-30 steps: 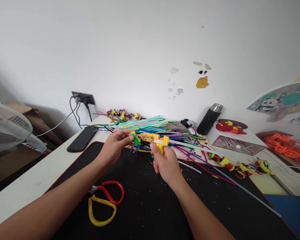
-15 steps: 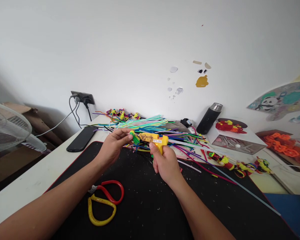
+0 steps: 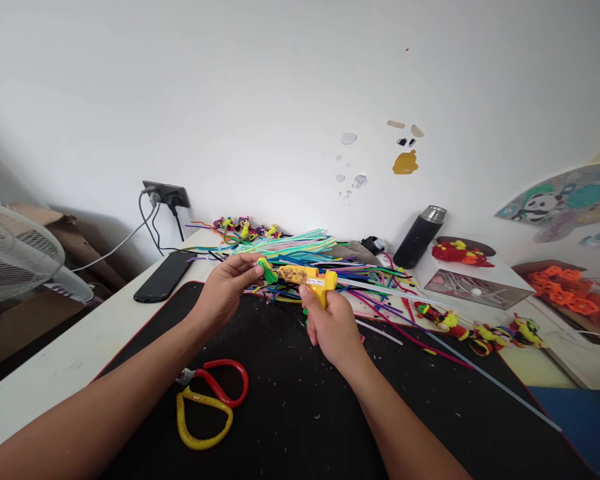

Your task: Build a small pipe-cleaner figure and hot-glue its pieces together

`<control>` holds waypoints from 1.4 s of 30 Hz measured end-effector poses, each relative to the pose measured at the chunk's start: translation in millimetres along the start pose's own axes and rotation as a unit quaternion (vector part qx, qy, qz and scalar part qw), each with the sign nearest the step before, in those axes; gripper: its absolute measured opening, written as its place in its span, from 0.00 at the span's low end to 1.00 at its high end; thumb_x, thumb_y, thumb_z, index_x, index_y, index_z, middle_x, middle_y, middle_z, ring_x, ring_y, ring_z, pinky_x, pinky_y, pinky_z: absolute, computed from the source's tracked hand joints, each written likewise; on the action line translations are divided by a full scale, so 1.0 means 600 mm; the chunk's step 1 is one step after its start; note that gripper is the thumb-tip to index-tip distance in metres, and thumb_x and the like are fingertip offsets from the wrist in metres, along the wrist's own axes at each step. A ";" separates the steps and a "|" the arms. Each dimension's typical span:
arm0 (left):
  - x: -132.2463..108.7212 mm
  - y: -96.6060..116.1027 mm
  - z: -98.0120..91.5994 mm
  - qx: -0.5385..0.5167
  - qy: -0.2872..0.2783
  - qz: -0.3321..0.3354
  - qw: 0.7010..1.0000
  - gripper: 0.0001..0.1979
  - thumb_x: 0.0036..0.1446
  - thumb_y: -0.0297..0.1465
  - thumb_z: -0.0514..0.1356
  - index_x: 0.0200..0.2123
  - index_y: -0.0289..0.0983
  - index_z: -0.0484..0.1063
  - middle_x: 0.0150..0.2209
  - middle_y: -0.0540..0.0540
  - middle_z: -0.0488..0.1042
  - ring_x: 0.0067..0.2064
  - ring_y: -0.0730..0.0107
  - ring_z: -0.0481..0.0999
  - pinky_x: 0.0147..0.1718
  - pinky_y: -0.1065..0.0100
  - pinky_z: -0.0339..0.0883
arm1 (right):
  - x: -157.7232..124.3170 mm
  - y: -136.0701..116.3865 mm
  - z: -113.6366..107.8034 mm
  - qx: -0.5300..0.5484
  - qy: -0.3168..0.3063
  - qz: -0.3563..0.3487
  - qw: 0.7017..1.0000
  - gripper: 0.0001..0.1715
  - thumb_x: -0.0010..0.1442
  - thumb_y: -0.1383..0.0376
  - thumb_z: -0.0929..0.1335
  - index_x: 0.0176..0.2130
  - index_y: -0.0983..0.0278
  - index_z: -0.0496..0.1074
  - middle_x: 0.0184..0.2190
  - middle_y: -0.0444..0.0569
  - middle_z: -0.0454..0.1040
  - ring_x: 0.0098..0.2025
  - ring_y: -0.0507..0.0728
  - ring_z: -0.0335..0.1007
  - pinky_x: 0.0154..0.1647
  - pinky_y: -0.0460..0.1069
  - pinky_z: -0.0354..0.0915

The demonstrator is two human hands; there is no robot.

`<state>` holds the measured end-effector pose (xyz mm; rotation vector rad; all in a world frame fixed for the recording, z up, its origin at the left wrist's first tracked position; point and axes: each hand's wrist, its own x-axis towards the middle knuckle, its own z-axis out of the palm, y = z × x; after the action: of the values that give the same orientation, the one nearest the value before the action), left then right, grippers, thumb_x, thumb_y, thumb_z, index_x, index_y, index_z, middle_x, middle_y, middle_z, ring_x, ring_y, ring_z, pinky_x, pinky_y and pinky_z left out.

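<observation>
At nine o'clock from my yellow glue gun (image 3: pixel 305 275) lies a black phone (image 3: pixel 163 277); at seven, red-and-yellow-handled scissors (image 3: pixel 215 403) rest on the dark mat (image 3: pixel 305 407). My left hand (image 3: pixel 225 287), also toward nine, pinches a green-and-yellow piece (image 3: pixel 269 272) between thumb and fingers — right by the nozzle, I can't tell whether they touch. My right hand (image 3: pixel 334 328), at five, is wrapped round the glue gun's handle, nozzle pointing to nine. Pipe cleaners (image 3: pixel 300 245) spread at twelve, a black flask (image 3: pixel 420 238) stands at two, small figures (image 3: pixel 493 337) lie between three and four.
</observation>
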<state>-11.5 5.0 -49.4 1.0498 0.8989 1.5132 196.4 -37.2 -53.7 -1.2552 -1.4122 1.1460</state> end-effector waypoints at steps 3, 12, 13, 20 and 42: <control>0.000 0.000 0.000 0.001 -0.003 0.003 1.000 0.17 0.42 0.36 0.81 0.35 0.37 0.84 0.36 0.46 0.82 0.35 0.67 0.77 0.34 0.68 0.72 | -0.001 -0.001 0.000 -0.004 -0.001 -0.003 1.000 0.32 0.64 0.36 0.66 0.27 0.59 0.65 0.09 0.37 0.60 0.12 0.51 0.58 0.15 0.46 0.53; 0.003 -0.006 -0.008 -0.003 -0.010 0.014 1.000 0.15 0.45 0.34 0.80 0.36 0.37 0.84 0.36 0.46 0.82 0.33 0.69 0.76 0.34 0.69 0.71 | 0.001 0.002 -0.001 -0.009 0.001 -0.004 1.000 0.32 0.65 0.37 0.66 0.27 0.59 0.65 0.09 0.37 0.60 0.12 0.52 0.58 0.15 0.47 0.53; 0.003 -0.006 -0.009 -0.006 -0.011 0.015 1.000 0.15 0.45 0.34 0.80 0.36 0.37 0.84 0.35 0.46 0.82 0.32 0.70 0.76 0.33 0.69 0.71 | 0.001 0.001 -0.001 -0.012 0.001 -0.004 1.000 0.32 0.65 0.36 0.66 0.27 0.59 0.65 0.09 0.38 0.60 0.12 0.52 0.58 0.15 0.47 0.53; 0.006 -0.007 -0.013 -0.019 -0.008 0.014 1.000 0.16 0.45 0.33 0.80 0.37 0.38 0.84 0.33 0.48 0.81 0.31 0.72 0.76 0.33 0.71 0.71 | 0.000 -0.003 -0.003 -0.028 0.006 -0.002 1.000 0.33 0.65 0.36 0.66 0.26 0.58 0.64 0.09 0.39 0.61 0.12 0.52 0.58 0.16 0.47 0.53; 0.007 -0.006 -0.014 -0.037 -0.007 0.017 0.999 0.16 0.44 0.33 0.80 0.38 0.37 0.85 0.32 0.48 0.81 0.30 0.73 0.76 0.32 0.73 0.71 | 0.004 0.006 -0.005 -0.026 0.011 -0.005 1.000 0.32 0.65 0.36 0.66 0.26 0.58 0.63 0.09 0.39 0.61 0.12 0.52 0.58 0.15 0.47 0.53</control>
<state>-18.7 9.9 -55.1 1.0251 0.8139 1.5540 199.6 -34.2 -56.4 -1.2927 -1.4394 1.0919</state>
